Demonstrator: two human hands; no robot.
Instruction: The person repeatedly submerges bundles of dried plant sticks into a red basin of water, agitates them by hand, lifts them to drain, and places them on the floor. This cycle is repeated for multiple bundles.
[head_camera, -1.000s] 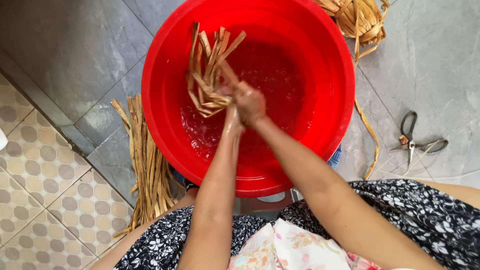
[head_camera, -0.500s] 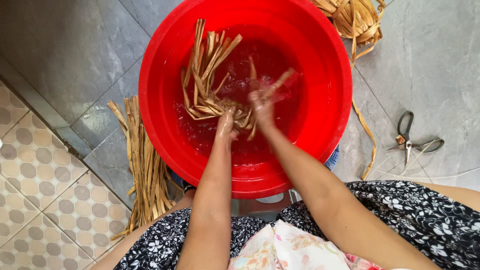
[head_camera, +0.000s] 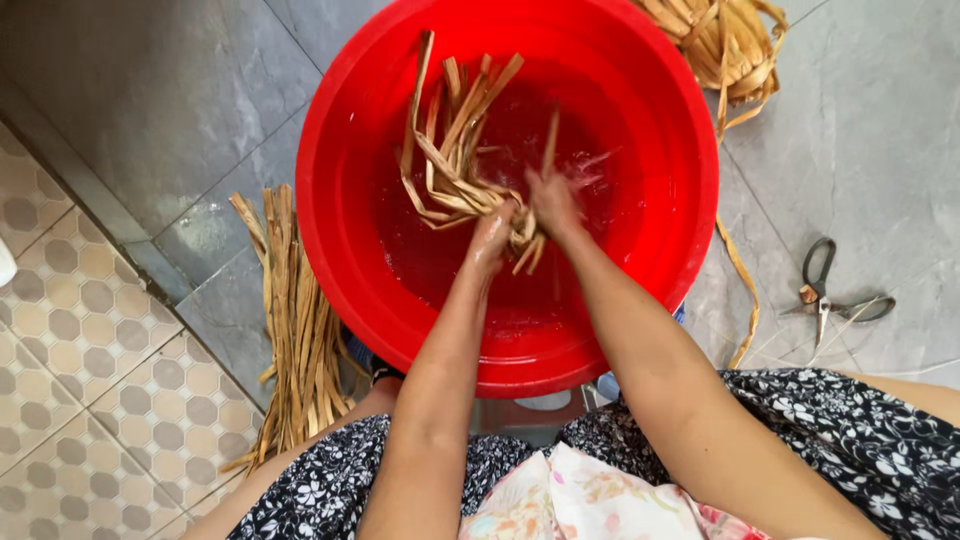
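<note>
A person's left hand (head_camera: 492, 232) and right hand (head_camera: 553, 203) meet inside a red basin (head_camera: 345, 180) of water, each grip closed on a tangled bundle of tan strips (head_camera: 450, 165); more dry strips (head_camera: 295, 320) lie on the floor alongside; scissors (head_camera: 825, 295) rest nearby.

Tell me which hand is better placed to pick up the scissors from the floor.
Probably the right hand: the scissors lie on the grey floor on that side of the red basin. Both it and the left hand grip the wet strips now.
</note>
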